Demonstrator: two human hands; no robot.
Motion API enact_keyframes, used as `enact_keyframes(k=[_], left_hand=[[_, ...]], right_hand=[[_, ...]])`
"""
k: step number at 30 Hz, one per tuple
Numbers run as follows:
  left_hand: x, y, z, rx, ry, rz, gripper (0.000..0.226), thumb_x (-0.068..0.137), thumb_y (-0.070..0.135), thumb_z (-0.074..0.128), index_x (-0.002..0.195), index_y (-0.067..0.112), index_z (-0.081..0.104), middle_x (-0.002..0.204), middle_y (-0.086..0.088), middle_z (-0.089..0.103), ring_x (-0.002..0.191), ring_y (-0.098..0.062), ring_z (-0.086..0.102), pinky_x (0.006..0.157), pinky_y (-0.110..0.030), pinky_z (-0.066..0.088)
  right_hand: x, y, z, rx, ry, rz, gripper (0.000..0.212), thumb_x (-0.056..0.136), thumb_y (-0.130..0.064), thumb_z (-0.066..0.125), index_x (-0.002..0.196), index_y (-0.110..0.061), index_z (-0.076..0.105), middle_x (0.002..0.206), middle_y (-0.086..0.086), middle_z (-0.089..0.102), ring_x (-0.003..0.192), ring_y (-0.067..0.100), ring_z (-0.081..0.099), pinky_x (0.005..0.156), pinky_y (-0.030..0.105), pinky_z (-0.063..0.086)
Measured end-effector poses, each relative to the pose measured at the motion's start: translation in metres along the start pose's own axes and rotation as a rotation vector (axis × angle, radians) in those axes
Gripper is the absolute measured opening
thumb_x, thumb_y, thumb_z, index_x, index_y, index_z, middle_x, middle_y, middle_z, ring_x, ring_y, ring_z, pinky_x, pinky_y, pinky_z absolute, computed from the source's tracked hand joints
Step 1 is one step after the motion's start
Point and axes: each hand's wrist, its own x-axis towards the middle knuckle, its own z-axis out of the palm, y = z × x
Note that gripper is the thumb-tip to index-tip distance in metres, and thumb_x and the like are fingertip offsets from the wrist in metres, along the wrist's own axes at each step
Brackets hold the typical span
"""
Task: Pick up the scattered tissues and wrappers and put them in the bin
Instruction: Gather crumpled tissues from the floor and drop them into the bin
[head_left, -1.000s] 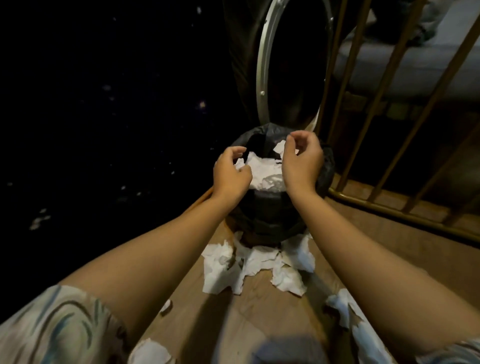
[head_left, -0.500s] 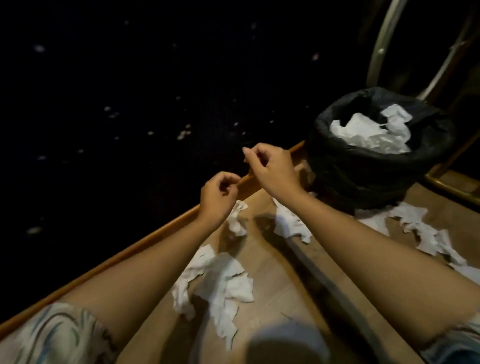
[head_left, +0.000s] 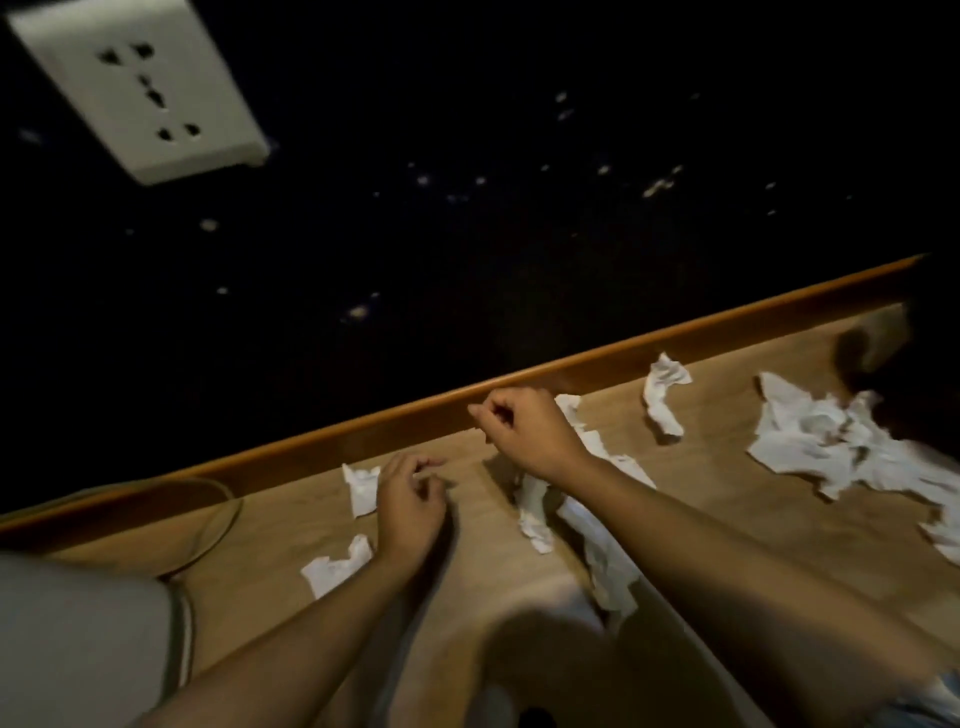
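- The left hand is bare, with no ring or watch, and so is its forearm.
- The right hand is bare too, and its wrist is unadorned.
- A light patterned sleeve edge with bluish strokes shows at the right upper arm.

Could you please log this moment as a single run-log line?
phase: reaching for more | left hand: empty, beside small white crumpled tissue | right hand: loosely curled, apparently empty | bin: out of view | white tissues remain on wooden floor
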Motion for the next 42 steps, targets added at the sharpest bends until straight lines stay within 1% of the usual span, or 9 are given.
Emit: enact_keyframes(k=[4,8,13,17,25,29,35,39,42], left_hand=[[-0.037,-0.046,-0.019,0.275,0.231,-0.236,0.038,0.084,0.010,0.067,0.115,0.026,0.054,0.144,-0.009,0.038,0.135,-0.030,0.036,0.110,-0.052,0.033],[-0.061,-0.082,-0.029,0.429,0.140,-0.438,0.042,0.082,0.014,0.067,0.121,0.017,0.052,0.137,-0.015,0.040,0.128,-0.035,0.037,0.102,-0.047,0.035],[-0.076,-0.105,-0.037,0.275,0.023,-0.308,0.039,0.079,-0.010,0.049,0.105,0.016,0.062,0.109,-0.008,0.054,0.103,-0.029,0.050,0.091,-0.033,0.041],[-0.078,-0.103,-0.048,0.088,-0.026,-0.181,0.030,0.079,0.002,0.041,0.085,0.020,0.064,0.087,0.003,0.063,0.085,-0.013,0.059,0.080,-0.029,0.048],[-0.063,-0.074,-0.047,-0.133,-0.005,-0.369,0.034,0.099,0.021,0.048,0.072,0.012,0.067,0.068,-0.005,0.066,0.067,-0.016,0.063,0.067,-0.030,0.049],[-0.040,-0.049,-0.024,-0.066,-0.040,-0.330,0.044,0.099,0.019,0.054,0.056,0.011,0.058,0.051,-0.005,0.053,0.050,-0.008,0.052,0.056,-0.024,0.042],[-0.009,-0.007,0.039,-0.076,-0.053,-0.257,0.029,0.098,0.017,0.053,0.073,0.008,0.061,0.082,-0.001,0.057,0.077,-0.009,0.054,0.072,-0.025,0.045],[-0.008,0.023,0.080,-0.029,-0.219,-0.076,0.005,0.091,0.025,0.063,0.088,0.023,0.060,0.095,0.007,0.055,0.088,-0.008,0.054,0.074,-0.017,0.041],[-0.017,0.035,0.094,0.068,-0.486,0.091,0.044,0.075,0.039,0.079,0.110,0.025,0.056,0.111,0.009,0.051,0.100,-0.008,0.051,0.082,-0.017,0.043]], right_hand=[[-0.013,0.008,0.051,0.025,-0.123,0.101,0.018,0.095,-0.030,0.057,0.082,-0.021,0.067,0.073,-0.004,0.066,0.071,0.010,0.061,0.067,0.030,0.051],[-0.024,0.010,0.087,-0.021,-0.225,0.107,0.012,0.093,-0.024,0.056,0.087,-0.027,0.065,0.085,-0.007,0.066,0.078,0.010,0.059,0.072,0.030,0.051],[-0.015,0.014,0.139,-0.292,-0.318,0.030,0.033,0.092,-0.018,0.055,0.125,-0.025,0.057,0.132,-0.003,0.054,0.119,0.017,0.046,0.096,0.032,0.045],[-0.006,0.014,0.176,-0.358,-0.462,-0.075,0.063,0.094,-0.014,0.048,0.151,-0.029,0.025,0.161,-0.002,0.018,0.146,0.023,0.016,0.118,0.046,0.023],[-0.023,0.049,0.147,-0.560,-0.515,-0.021,0.065,0.092,-0.021,0.057,0.150,-0.024,0.028,0.146,0.007,0.039,0.131,0.028,0.035,0.109,0.040,0.029],[-0.061,0.084,0.109,-0.538,-0.390,-0.037,0.035,0.095,-0.034,0.051,0.126,-0.018,0.054,0.124,0.006,0.058,0.113,0.025,0.050,0.094,0.032,0.034],[-0.082,0.066,0.061,-0.258,0.003,0.212,0.034,0.096,-0.047,0.046,0.090,-0.018,0.062,0.095,0.000,0.057,0.088,0.012,0.053,0.079,0.027,0.041],[-0.071,0.054,0.023,-0.042,0.422,0.153,0.027,0.100,-0.032,0.040,0.099,-0.013,0.059,0.098,0.004,0.059,0.089,0.014,0.058,0.080,0.035,0.050],[-0.056,0.068,-0.003,-0.180,0.435,0.272,0.026,0.095,-0.016,0.051,0.120,-0.018,0.054,0.120,0.002,0.058,0.100,0.016,0.059,0.086,0.032,0.050]])
